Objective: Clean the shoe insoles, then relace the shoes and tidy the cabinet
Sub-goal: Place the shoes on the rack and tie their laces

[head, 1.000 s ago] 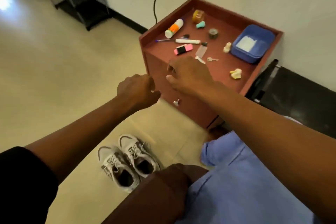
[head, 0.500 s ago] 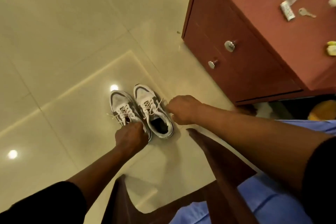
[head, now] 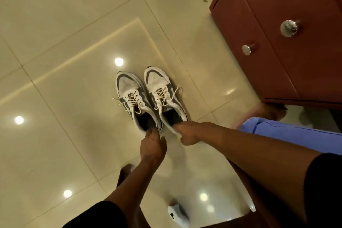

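Both hands have dropped from above the shoes to their heels. On the tiled floor (head: 55,61), the left hand (head: 151,146) pinches the left shoe (head: 135,102) at its heel rim; the right hand (head: 187,133) curls round the right shoe (head: 162,94) heel. Light and soft-walled, the shoes are probably best held by the stiffer heels. The cabinet (head: 277,61) stands right.

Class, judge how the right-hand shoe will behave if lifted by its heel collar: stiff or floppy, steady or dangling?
The right-hand shoe looks soft-topped, so the collar probably flexes under the right hand. Its loose laces will likely dangle. The toe may droop.
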A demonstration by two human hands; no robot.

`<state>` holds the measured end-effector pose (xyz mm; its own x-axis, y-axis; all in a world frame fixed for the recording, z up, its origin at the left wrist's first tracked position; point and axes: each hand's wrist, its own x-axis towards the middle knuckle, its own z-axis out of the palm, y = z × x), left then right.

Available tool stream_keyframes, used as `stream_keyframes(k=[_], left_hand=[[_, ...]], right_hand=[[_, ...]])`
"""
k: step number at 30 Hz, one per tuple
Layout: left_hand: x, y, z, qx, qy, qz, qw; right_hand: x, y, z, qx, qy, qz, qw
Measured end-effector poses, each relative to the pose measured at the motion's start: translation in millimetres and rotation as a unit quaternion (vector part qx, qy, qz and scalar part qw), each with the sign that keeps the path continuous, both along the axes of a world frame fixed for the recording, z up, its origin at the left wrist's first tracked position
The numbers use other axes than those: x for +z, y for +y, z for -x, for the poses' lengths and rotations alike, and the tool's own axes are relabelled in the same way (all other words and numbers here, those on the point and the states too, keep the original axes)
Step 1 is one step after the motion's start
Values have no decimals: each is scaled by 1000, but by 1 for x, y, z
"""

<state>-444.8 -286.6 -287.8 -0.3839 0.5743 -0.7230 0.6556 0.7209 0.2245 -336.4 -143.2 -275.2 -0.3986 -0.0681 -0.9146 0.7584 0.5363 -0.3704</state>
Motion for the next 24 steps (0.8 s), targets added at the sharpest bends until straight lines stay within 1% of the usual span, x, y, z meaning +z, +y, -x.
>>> stream_keyframes(k=[2, 4, 7, 9, 12, 16, 20, 24], left_hand=[[-4, 4, 2, 12, 7, -11, 1000], [-3, 9, 4, 5, 27, -10, 1000], [4, 18, 6, -55, 62, -21, 996], [10, 25, 5, -94, 74, -59, 991], [23, 47, 9, -98, 76, -108, 986], [59, 73, 25, -106, 82, -172, 976], [105, 96, 41, -118, 91, -198, 969], [149, 110, 45, -138, 108, -243, 954]], right_hand=[[0, -2, 4, -18, -25, 12, 999], [2, -3, 5, -29, -26, -4, 999], [14, 1, 7, -46, -3, -67, 997], [24, 4, 7, -70, 9, -114, 991], [39, 16, 9, -80, 40, -190, 978], [69, 33, 18, -91, 117, -288, 946], [114, 45, 27, -146, 212, -350, 901], [153, 49, 20, -181, 245, -383, 872]])
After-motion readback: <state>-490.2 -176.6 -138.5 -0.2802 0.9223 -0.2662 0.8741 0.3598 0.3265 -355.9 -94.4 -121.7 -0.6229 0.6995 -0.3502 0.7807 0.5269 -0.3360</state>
